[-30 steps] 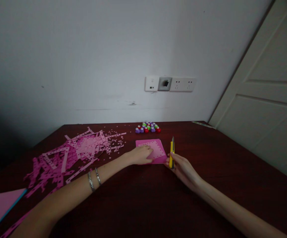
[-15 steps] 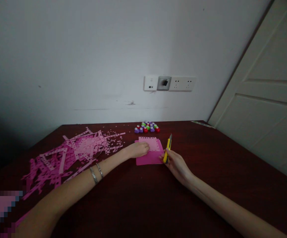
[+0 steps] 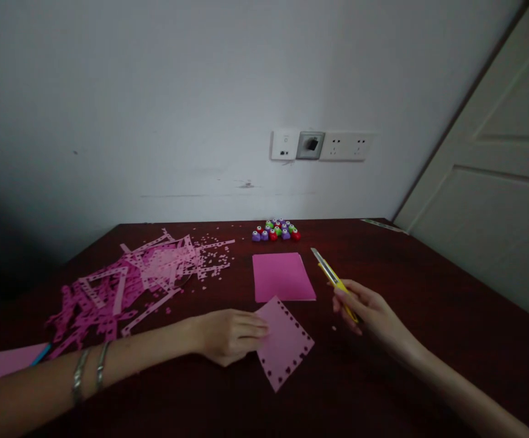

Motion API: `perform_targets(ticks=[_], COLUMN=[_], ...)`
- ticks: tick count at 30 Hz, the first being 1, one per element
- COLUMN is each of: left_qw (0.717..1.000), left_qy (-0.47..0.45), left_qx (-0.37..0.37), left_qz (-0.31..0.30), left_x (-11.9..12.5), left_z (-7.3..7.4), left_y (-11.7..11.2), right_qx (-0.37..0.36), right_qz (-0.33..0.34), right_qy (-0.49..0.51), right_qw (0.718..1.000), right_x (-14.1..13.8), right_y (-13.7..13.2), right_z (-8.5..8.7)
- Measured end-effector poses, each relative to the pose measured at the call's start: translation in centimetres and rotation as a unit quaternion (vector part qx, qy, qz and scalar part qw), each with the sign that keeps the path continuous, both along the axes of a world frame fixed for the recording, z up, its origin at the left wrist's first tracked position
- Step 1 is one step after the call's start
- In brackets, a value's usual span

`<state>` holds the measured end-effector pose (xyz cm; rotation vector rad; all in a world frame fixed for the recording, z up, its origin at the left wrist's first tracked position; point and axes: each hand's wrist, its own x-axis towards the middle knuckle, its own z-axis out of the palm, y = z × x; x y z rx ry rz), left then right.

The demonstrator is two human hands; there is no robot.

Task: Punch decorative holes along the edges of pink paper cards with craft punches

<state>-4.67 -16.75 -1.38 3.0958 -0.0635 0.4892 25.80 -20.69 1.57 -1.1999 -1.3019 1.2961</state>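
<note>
My left hand (image 3: 232,336) is closed on one corner of a light pink sheet of paper (image 3: 282,347) with small dark-looking punched holes along its edges. That sheet is turned cornerwise, low over the table. Just beyond it lies a stack of brighter pink square paper (image 3: 283,277), its sides nearly even. Over to the right, my right hand (image 3: 360,307) grips a yellow utility knife (image 3: 337,281). The knife's blade is out and points up and to the left, apart from the paper.
A heap of pink punched strips and scraps (image 3: 131,277) spreads over the left of the dark table (image 3: 227,401). Several small coloured hole punches with eye-like tops (image 3: 276,231) stand by the wall. Another pink sheet (image 3: 3,364) lies at the left edge.
The punched sheet has come off the stack toward me, turned cornerwise in my left hand. My right hand has moved right with the knife, whose blade now tilts left.
</note>
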Motion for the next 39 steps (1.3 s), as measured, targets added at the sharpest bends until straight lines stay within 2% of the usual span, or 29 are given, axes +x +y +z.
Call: perform_targets(ticks=[4,8,10,13,16,21,27,31,35,39], left_qw=[0.985,0.965,0.962,0.965,0.968,0.965,0.962,0.965,0.972,0.977], left_qy=[0.027,0.023,0.036,0.071,0.097,0.108,0.116,0.114,0.112,0.120], left_qx=[-0.154,-0.206,-0.198,-0.173,-0.163,-0.170,-0.167,-0.150,-0.125,-0.101], left_qz=[0.073,0.161,0.186,0.181,0.164,0.167,0.181,0.180,0.167,0.148], left_x=[-0.2,1.2,1.9,2.5,2.6,2.4,2.0,2.0,2.4,3.4], left_z=[0.2,0.5,0.5,0.7,1.2,1.3,1.0,1.3,1.4,1.0], left_y=[-1.6,-2.5,-2.8,-2.8,-2.4,-1.0,1.8,3.4,2.6,0.1], right_qx=[0.012,0.072,0.063,0.056,0.053,0.059,0.117,0.143,0.117,0.093], right_qz=[0.019,0.050,0.071,0.084,0.063,0.008,-0.012,-0.026,-0.026,-0.021], right_qy=[-0.129,-0.212,-0.202,-0.121,-0.046,0.013,0.013,0.005,0.027,-0.040], right_qw=[0.991,0.973,0.975,0.987,0.996,0.998,0.993,0.989,0.992,0.995], right_x=[0.4,-0.4,-1.4,-3.0,-4.3,-5.6,-6.2,-6.3,-5.4,-3.0], right_y=[-1.7,-2.7,-2.7,-1.7,0.1,2.5,4.5,6.4,7.1,4.9], right_z=[0.0,-0.5,-0.9,-1.8,-2.5,-3.3,-4.5,-4.7,-4.1,-2.5])
